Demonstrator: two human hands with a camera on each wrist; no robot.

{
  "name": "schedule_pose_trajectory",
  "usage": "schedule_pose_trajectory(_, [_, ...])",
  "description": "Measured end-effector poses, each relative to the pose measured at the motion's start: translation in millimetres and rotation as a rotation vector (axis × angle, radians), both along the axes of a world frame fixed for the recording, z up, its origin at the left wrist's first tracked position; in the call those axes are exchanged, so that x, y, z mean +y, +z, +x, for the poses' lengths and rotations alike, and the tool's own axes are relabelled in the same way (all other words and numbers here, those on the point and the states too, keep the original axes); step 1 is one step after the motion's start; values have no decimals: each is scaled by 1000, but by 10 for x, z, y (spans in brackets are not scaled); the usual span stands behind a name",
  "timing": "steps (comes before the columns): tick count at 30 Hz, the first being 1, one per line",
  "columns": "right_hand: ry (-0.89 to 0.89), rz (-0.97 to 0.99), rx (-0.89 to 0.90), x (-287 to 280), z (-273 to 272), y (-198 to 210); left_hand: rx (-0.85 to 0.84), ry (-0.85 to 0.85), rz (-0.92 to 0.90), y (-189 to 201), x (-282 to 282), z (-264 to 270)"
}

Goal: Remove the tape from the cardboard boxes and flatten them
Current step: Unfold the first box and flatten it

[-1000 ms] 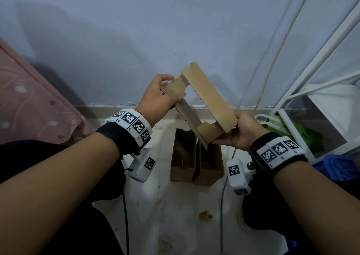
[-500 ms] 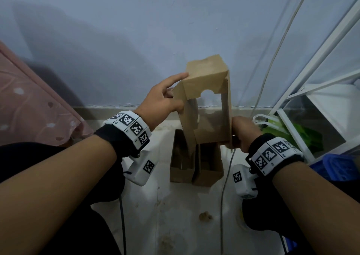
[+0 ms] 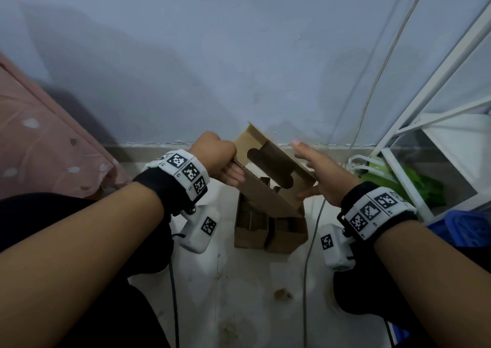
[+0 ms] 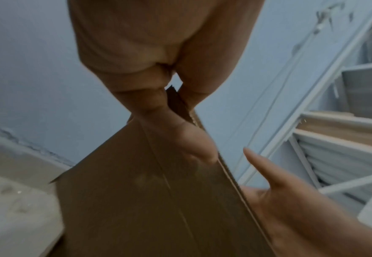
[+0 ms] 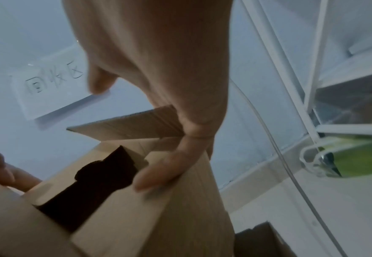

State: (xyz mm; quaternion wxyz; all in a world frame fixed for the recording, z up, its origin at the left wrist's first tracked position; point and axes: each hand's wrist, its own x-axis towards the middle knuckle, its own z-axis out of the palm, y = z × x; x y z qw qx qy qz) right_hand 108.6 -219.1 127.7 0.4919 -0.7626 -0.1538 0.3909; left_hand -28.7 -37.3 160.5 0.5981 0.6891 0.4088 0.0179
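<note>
I hold a small brown cardboard box [image 3: 265,188] with a cut-out window, tilted in the air above the floor. My left hand [image 3: 228,169] pinches its upper left edge; in the left wrist view the thumb and fingers [image 4: 187,144] clamp the corrugated edge of the box [image 4: 136,200]. My right hand [image 3: 305,167] lies against the box's right end with straight fingers and the thumb at the lower corner. In the right wrist view a fingertip [image 5: 158,173] rests flat on the box [image 5: 180,217] beside the dark cut-out. I see no tape.
Two more open brown boxes [image 3: 268,230] stand on the white floor under my hands. A white metal rack [image 3: 425,124] with a green bag [image 3: 414,185] is on the right, a pink cloth [image 3: 39,145] on the left, and a thin cable [image 3: 310,241] runs down the wall and floor.
The box has come down from upright to a tilt. My left hand has closed on its left edge. My right hand has left the lower end and now lies flat on the right side.
</note>
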Motion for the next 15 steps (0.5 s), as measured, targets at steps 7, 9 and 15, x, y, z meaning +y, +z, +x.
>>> schedule_pose_trajectory(7, [84,-195,-643,80,-30,-29,-102,197,279,43,159,18])
schedule_pose_trajectory(9, [103,-222,-689,77,-27,-35,-67,151,270,29,156,17])
schedule_pose_trajectory(15, [70,-205,-644,36,13,-88,25,47,235,25,128,2])
